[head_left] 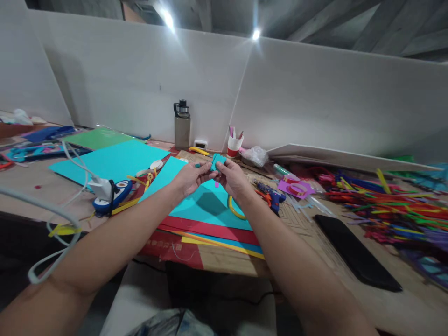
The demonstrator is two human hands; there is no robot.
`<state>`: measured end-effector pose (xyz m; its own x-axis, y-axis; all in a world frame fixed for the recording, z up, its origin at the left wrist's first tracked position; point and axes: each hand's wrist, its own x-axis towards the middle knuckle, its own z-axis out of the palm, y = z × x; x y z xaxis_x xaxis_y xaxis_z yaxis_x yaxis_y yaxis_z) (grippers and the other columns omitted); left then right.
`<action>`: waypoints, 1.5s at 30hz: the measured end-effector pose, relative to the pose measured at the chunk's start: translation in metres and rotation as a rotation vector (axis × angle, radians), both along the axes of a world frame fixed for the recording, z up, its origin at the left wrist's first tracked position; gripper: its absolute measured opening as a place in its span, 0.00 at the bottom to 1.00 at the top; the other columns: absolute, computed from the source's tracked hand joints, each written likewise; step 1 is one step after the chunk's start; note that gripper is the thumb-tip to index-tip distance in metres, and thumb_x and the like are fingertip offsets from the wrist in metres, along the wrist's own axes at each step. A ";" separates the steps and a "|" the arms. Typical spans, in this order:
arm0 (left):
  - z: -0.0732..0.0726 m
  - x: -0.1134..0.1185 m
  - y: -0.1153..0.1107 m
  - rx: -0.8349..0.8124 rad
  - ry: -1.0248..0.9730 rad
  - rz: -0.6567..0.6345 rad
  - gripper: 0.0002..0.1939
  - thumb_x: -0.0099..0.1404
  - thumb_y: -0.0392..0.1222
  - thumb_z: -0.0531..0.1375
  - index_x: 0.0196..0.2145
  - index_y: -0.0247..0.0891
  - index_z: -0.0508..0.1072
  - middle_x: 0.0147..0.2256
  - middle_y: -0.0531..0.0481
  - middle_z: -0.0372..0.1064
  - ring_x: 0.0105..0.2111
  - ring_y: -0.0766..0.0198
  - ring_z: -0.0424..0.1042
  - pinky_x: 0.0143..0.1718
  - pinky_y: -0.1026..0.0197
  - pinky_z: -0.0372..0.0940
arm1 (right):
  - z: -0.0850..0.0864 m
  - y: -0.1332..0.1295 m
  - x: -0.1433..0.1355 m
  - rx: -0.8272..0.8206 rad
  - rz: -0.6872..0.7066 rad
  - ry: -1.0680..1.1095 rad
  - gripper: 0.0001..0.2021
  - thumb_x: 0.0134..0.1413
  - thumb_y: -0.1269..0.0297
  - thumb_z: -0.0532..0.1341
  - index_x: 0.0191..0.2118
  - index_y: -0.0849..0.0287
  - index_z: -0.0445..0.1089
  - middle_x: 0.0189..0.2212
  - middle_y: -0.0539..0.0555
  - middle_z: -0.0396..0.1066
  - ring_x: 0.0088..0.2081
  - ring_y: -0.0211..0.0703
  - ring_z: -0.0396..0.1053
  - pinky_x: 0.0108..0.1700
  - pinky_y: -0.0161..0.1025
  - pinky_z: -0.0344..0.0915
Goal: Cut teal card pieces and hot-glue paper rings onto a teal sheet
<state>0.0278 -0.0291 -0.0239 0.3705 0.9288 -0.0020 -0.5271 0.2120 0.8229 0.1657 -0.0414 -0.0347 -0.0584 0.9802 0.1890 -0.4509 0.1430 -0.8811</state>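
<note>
Piece of craft material [218,161] sat between the left hand [193,178] and the right hand [234,177], above stacked sheets [185,210] on the table [28,196]. Beyond the hands: bottle [182,133] slightly left, cup [234,147] with pens [236,133] slightly right, panel [210,93] behind both. Plastic bag [257,156] lay just right of the cup. Left of the hands: charger [102,189], another sheet [115,156] behind it. To their right: glue gun [276,198] nearest, phone [353,252] closer to the person, heap of strips [378,200] farther out.

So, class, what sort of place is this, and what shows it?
Probably a craft workspace: turquoise sheets, a heap of coloured strips and what looks like a glue gun share the table.
</note>
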 end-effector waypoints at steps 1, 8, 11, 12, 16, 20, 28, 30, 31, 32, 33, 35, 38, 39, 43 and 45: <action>0.000 0.000 0.000 -0.004 -0.009 0.000 0.07 0.61 0.27 0.61 0.26 0.28 0.72 0.26 0.48 0.73 0.27 0.68 0.75 0.34 0.66 0.73 | 0.000 0.000 0.000 0.005 -0.005 -0.002 0.20 0.32 0.58 0.74 0.32 0.57 0.68 0.21 0.43 0.65 0.21 0.28 0.62 0.23 0.27 0.62; 0.000 0.001 -0.002 -0.025 -0.042 -0.016 0.08 0.63 0.26 0.58 0.26 0.28 0.72 0.26 0.48 0.73 0.26 0.70 0.74 0.33 0.68 0.73 | -0.002 0.001 -0.001 0.041 -0.037 -0.028 0.19 0.34 0.56 0.73 0.32 0.57 0.67 0.21 0.42 0.63 0.22 0.28 0.61 0.24 0.28 0.62; 0.001 0.002 -0.002 -0.035 -0.045 0.000 0.08 0.62 0.26 0.59 0.26 0.29 0.72 0.26 0.49 0.72 0.26 0.70 0.74 0.33 0.68 0.72 | -0.002 0.001 -0.002 0.062 -0.056 -0.042 0.19 0.34 0.56 0.73 0.31 0.56 0.66 0.21 0.42 0.61 0.22 0.28 0.59 0.23 0.28 0.61; 0.001 0.002 -0.002 -0.035 -0.047 0.008 0.07 0.62 0.26 0.59 0.27 0.29 0.72 0.26 0.49 0.72 0.26 0.70 0.74 0.32 0.68 0.72 | -0.001 0.001 -0.002 0.068 -0.064 -0.050 0.19 0.34 0.56 0.73 0.31 0.56 0.66 0.21 0.42 0.61 0.22 0.28 0.59 0.23 0.29 0.60; 0.002 0.002 -0.002 -0.035 -0.064 0.044 0.07 0.63 0.26 0.59 0.28 0.29 0.72 0.26 0.49 0.72 0.27 0.70 0.74 0.32 0.68 0.72 | 0.000 -0.001 -0.002 0.074 -0.095 -0.074 0.18 0.34 0.57 0.72 0.30 0.57 0.66 0.21 0.42 0.60 0.22 0.29 0.57 0.23 0.29 0.60; 0.001 0.002 -0.002 -0.037 -0.067 0.046 0.05 0.61 0.26 0.60 0.28 0.28 0.73 0.27 0.49 0.72 0.27 0.70 0.74 0.33 0.68 0.72 | -0.001 -0.001 -0.002 0.076 -0.103 -0.083 0.18 0.35 0.57 0.72 0.30 0.57 0.65 0.21 0.42 0.60 0.22 0.29 0.57 0.24 0.29 0.59; 0.000 0.003 -0.002 0.026 -0.041 0.045 0.05 0.61 0.26 0.60 0.28 0.29 0.73 0.27 0.49 0.72 0.27 0.70 0.74 0.34 0.67 0.72 | -0.002 0.000 -0.001 0.083 -0.093 -0.090 0.16 0.36 0.57 0.71 0.30 0.57 0.66 0.20 0.42 0.60 0.22 0.29 0.58 0.25 0.30 0.61; -0.001 0.003 -0.002 0.056 -0.036 0.059 0.04 0.60 0.26 0.61 0.29 0.29 0.73 0.27 0.50 0.73 0.27 0.69 0.74 0.33 0.66 0.72 | -0.002 0.001 -0.001 0.092 -0.086 -0.086 0.17 0.37 0.57 0.71 0.30 0.56 0.66 0.21 0.42 0.61 0.23 0.29 0.59 0.26 0.30 0.61; -0.001 0.003 -0.002 0.068 -0.037 0.067 0.03 0.59 0.26 0.61 0.29 0.29 0.73 0.28 0.50 0.73 0.27 0.69 0.74 0.33 0.66 0.72 | -0.002 0.001 -0.001 0.096 -0.083 -0.083 0.17 0.37 0.56 0.71 0.30 0.56 0.66 0.21 0.42 0.61 0.23 0.29 0.59 0.26 0.30 0.61; -0.001 0.003 -0.002 0.076 -0.038 0.074 0.03 0.59 0.27 0.62 0.29 0.29 0.73 0.28 0.50 0.73 0.27 0.69 0.74 0.33 0.66 0.72 | -0.002 0.001 -0.001 0.100 -0.081 -0.079 0.17 0.37 0.56 0.71 0.30 0.56 0.66 0.21 0.42 0.61 0.23 0.29 0.59 0.26 0.30 0.61; -0.001 0.003 -0.002 0.083 -0.038 0.083 0.03 0.58 0.27 0.63 0.29 0.29 0.73 0.28 0.50 0.73 0.27 0.69 0.74 0.33 0.66 0.72 | -0.002 0.001 -0.002 0.101 -0.079 -0.076 0.17 0.37 0.56 0.71 0.30 0.56 0.66 0.21 0.42 0.61 0.23 0.29 0.59 0.26 0.30 0.61; 0.000 0.003 -0.003 0.093 -0.034 0.101 0.03 0.57 0.27 0.64 0.29 0.30 0.73 0.27 0.51 0.72 0.26 0.69 0.74 0.33 0.66 0.72 | -0.001 0.000 -0.002 0.100 -0.076 -0.067 0.17 0.37 0.56 0.72 0.30 0.56 0.66 0.22 0.43 0.62 0.23 0.29 0.59 0.26 0.30 0.61; 0.001 0.003 -0.005 0.104 -0.014 0.121 0.04 0.57 0.27 0.64 0.28 0.30 0.72 0.25 0.51 0.71 0.26 0.70 0.73 0.33 0.66 0.71 | 0.001 -0.003 -0.002 0.099 -0.067 -0.053 0.16 0.37 0.58 0.72 0.31 0.56 0.67 0.23 0.43 0.63 0.23 0.29 0.59 0.26 0.29 0.61; 0.002 0.003 -0.005 0.108 -0.007 0.122 0.04 0.56 0.27 0.64 0.28 0.30 0.72 0.25 0.51 0.71 0.26 0.70 0.73 0.32 0.67 0.71 | 0.001 -0.003 -0.002 0.096 -0.066 -0.051 0.16 0.36 0.58 0.72 0.32 0.56 0.68 0.23 0.43 0.63 0.23 0.29 0.60 0.26 0.29 0.61; 0.002 0.004 -0.007 0.106 -0.012 0.131 0.07 0.52 0.28 0.68 0.28 0.30 0.73 0.27 0.51 0.72 0.27 0.70 0.73 0.33 0.67 0.70 | 0.003 -0.006 -0.003 0.076 -0.078 -0.051 0.17 0.35 0.58 0.73 0.32 0.55 0.68 0.22 0.43 0.63 0.23 0.30 0.59 0.26 0.29 0.61; 0.002 0.004 -0.008 0.104 -0.023 0.147 0.08 0.51 0.28 0.69 0.28 0.30 0.72 0.28 0.51 0.73 0.28 0.70 0.73 0.33 0.67 0.70 | 0.003 -0.007 -0.003 0.072 -0.085 -0.053 0.16 0.35 0.58 0.73 0.31 0.55 0.68 0.22 0.43 0.63 0.23 0.30 0.59 0.26 0.29 0.61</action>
<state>0.0318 -0.0370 -0.0218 0.2295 0.9678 0.1034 -0.5651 0.0460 0.8238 0.1624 -0.0483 -0.0315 0.0128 0.9660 0.2582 -0.3875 0.2428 -0.8893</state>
